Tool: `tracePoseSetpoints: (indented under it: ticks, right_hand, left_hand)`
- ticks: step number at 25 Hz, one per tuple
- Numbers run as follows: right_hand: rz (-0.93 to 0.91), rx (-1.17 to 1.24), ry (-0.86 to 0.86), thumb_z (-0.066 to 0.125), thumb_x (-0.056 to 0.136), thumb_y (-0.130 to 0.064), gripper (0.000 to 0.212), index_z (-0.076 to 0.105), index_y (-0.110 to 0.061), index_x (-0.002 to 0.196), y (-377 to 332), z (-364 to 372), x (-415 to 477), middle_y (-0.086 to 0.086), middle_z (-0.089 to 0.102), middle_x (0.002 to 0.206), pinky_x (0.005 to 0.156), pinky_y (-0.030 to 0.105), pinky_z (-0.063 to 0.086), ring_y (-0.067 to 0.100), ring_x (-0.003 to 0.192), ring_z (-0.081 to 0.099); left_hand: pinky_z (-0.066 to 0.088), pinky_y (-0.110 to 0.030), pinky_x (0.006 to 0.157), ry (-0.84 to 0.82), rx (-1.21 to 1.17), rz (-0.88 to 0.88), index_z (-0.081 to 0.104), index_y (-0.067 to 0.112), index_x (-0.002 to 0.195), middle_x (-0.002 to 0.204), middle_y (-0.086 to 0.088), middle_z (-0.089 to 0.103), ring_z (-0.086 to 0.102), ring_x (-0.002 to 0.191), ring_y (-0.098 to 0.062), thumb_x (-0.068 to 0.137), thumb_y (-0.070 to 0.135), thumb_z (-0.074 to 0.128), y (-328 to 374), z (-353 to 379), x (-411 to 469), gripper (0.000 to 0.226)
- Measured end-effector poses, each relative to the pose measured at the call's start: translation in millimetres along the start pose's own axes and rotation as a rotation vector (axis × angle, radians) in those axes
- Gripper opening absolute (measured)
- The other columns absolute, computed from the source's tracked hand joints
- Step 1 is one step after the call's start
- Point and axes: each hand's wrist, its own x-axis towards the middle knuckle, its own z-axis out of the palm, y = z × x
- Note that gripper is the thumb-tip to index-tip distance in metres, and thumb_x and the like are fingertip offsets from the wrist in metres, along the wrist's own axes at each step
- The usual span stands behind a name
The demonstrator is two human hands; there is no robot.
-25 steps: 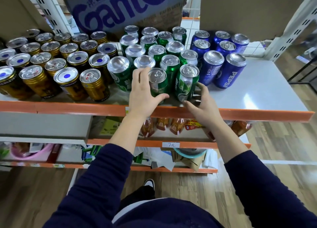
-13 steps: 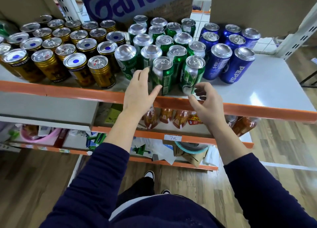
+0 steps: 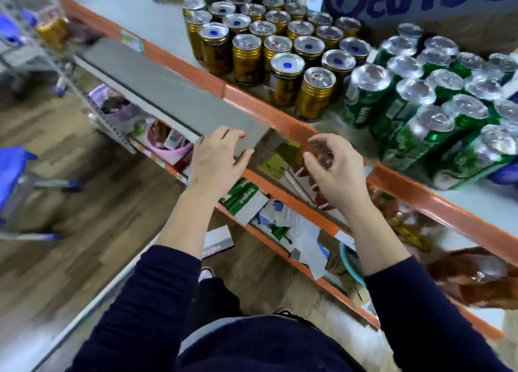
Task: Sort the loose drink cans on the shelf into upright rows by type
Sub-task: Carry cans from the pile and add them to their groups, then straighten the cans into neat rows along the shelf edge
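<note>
The left hand [image 3: 217, 161] and right hand [image 3: 336, 172] have let go of the green cans [image 3: 367, 91]. Both are loose and empty. I think that row is done.

I see both dark sleeves [image 3: 145, 301] stretched forward, bare forearms [image 3: 190, 220] showing past the cuffs. My left hand [image 3: 217, 161] lies palm down, fingers straight and spread, gripping nothing. My right hand [image 3: 333, 172] hovers beside it, apart, fingers loosely curled and empty
</note>
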Motion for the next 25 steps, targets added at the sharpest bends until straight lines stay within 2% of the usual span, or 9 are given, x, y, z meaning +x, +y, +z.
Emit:
tracePoseSetpoints:
  ticks: [3, 7, 10, 13, 17, 22, 25]
  right_hand:
    - [-0.092, 0.029, -0.11, 0.065, 0.087, -0.017, 0.021, 0.065, -0.014, 0.109, -35.7, 54.7, 21.9, -0.01, 0.058, 0.099, 0.08, 0.0, 0.033, -0.001, 0.09, 0.049]
    - [-0.165, 0.057, -0.192, 0.066, 0.088, -0.016, 0.024, 0.066, -0.012, 0.112, -86.3, 133.9, 58.1, -0.006, 0.061, 0.102, 0.085, 0.016, 0.041, 0.007, 0.094, 0.055]
    - [-0.199, 0.082, -0.229, 0.066, 0.088, -0.016, 0.024, 0.065, -0.014, 0.112, -137.2, 200.3, 91.8, -0.01, 0.058, 0.101, 0.083, 0.003, 0.037, 0.003, 0.094, 0.052]
    - [-0.197, 0.115, -0.236, 0.066, 0.088, -0.016, 0.024, 0.066, -0.015, 0.112, -182.0, 256.5, 122.9, -0.01, 0.058, 0.101, 0.082, 0.0, 0.034, 0.004, 0.094, 0.052]
    - [-0.163, 0.142, -0.21, 0.066, 0.088, -0.016, 0.024, 0.066, -0.017, 0.112, -221.1, 301.4, 164.1, -0.009, 0.059, 0.103, 0.084, 0.006, 0.037, 0.007, 0.096, 0.055]
    - [-0.179, 0.121, -0.116, 0.066, 0.087, -0.013, 0.022, 0.067, -0.014, 0.11, -242.6, 336.5, 225.6, -0.006, 0.061, 0.102, 0.082, 0.005, 0.038, 0.009, 0.093, 0.057]
    - [-0.177, 0.137, -0.108, 0.066, 0.088, -0.015, 0.022, 0.067, -0.014, 0.109, -248.9, 369.6, 272.7, -0.004, 0.062, 0.102, 0.083, 0.011, 0.042, 0.01, 0.093, 0.059]
  left_hand:
    - [0.041, -0.042, 0.089, 0.063, 0.074, -0.124, 0.062, 0.015, 0.117, 0.112, -0.006, 0.062, 0.057, 0.106, -0.027, 0.092, 0.036, 0.056, -68.6, -23.4, -15.0, 0.033]
    - [0.041, -0.041, 0.085, 0.104, 0.136, -0.24, 0.064, 0.015, 0.113, 0.107, -0.006, 0.063, 0.059, 0.101, -0.027, 0.093, 0.036, 0.055, -160.9, -55.3, -24.4, 0.03]
    - [0.04, -0.039, 0.084, 0.107, 0.146, -0.286, 0.064, 0.015, 0.111, 0.106, -0.006, 0.063, 0.06, 0.101, -0.027, 0.091, 0.034, 0.058, -236.7, -85.0, -12.6, 0.028]
    - [0.044, -0.041, 0.084, 0.106, 0.152, -0.278, 0.065, 0.013, 0.111, 0.106, -0.007, 0.064, 0.061, 0.099, -0.029, 0.09, 0.033, 0.061, -299.1, -114.9, 7.9, 0.029]
    - [0.045, -0.041, 0.084, 0.125, 0.144, -0.23, 0.064, 0.013, 0.111, 0.103, -0.007, 0.064, 0.061, 0.096, -0.029, 0.089, 0.03, 0.062, -356.6, -144.1, 45.2, 0.028]
    - [0.043, -0.04, 0.086, 0.138, 0.09, -0.191, 0.064, 0.012, 0.112, 0.107, -0.007, 0.064, 0.06, 0.099, -0.028, 0.091, 0.031, 0.06, -403.6, -150.7, 106.9, 0.029]
    - [0.041, -0.04, 0.087, 0.133, 0.078, -0.176, 0.064, 0.013, 0.114, 0.108, -0.005, 0.063, 0.059, 0.1, -0.026, 0.09, 0.032, 0.06, -436.5, -147.0, 149.2, 0.03]
